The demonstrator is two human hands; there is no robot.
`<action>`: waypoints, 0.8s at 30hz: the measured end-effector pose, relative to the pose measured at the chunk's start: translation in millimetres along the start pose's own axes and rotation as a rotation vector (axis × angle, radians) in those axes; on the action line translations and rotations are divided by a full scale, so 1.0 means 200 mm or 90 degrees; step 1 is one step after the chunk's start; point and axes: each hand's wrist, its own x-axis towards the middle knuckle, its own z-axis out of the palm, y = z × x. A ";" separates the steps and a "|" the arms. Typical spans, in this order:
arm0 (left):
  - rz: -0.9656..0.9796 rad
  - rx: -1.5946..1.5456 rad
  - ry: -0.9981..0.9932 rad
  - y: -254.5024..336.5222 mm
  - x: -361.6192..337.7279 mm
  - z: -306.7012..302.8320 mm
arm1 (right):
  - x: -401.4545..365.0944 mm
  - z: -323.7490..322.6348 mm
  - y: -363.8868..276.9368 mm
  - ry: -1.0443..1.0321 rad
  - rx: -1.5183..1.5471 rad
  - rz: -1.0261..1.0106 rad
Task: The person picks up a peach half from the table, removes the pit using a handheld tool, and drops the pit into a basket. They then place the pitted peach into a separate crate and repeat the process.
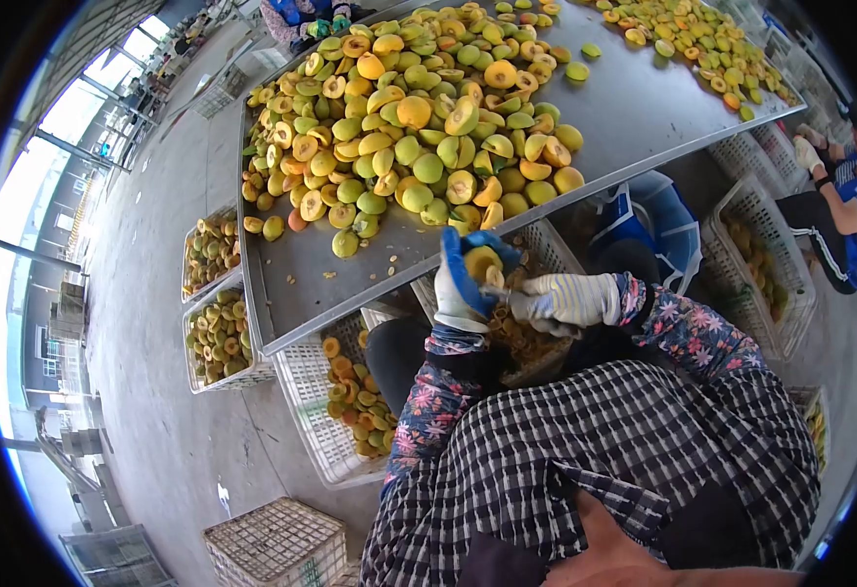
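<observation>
My left hand [463,277], in a blue and white glove, is closed around a yellow peach half [482,262] just past the table's near edge. Beside it, my right hand [570,299], in a striped white glove, is closed on a small metal tool whose tip is at the fruit. The tool's exact kind is hard to make out. Below both hands, a white crate [553,245] between my knees holds fruit pieces, partly hidden by my gloves. A big heap of halved yellow-green peaches [428,147] lies on the metal table [634,127] in front of me.
At my left stands a white crate [306,416] of peach halves, with two more filled crates beyond it. An upturned crate [277,538] sits on the floor. Right of me are a blue bin [678,220] and another crate [790,323]. Co-workers are at the far left and right.
</observation>
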 end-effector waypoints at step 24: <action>0.339 1.073 0.220 0.74 -0.07 -0.19 | -0.12 0.04 0.06 0.223 -0.724 0.000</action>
